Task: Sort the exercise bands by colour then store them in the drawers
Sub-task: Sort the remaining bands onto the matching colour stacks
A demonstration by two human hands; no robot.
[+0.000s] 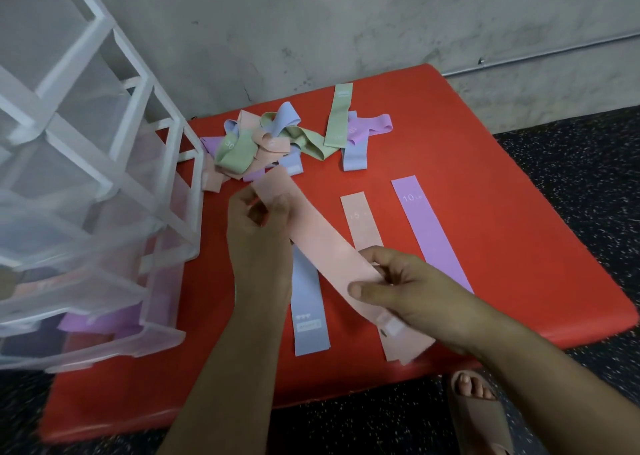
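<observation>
my left grip (259, 228) pinches the far end of the pink band (325, 247); my right grip (412, 292) pinches the near end, holding it stretched above the red surface (519, 247).

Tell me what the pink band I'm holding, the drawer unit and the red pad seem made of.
The pink band: probably matte elastic fabric or latex; it bends limply, no shine.
The drawer unit: plastic, frosted translucent drawers in a white frame; a purple band shows cloudy through.
The red pad: likely vinyl over padding; sheen, rounded edges.
</observation>
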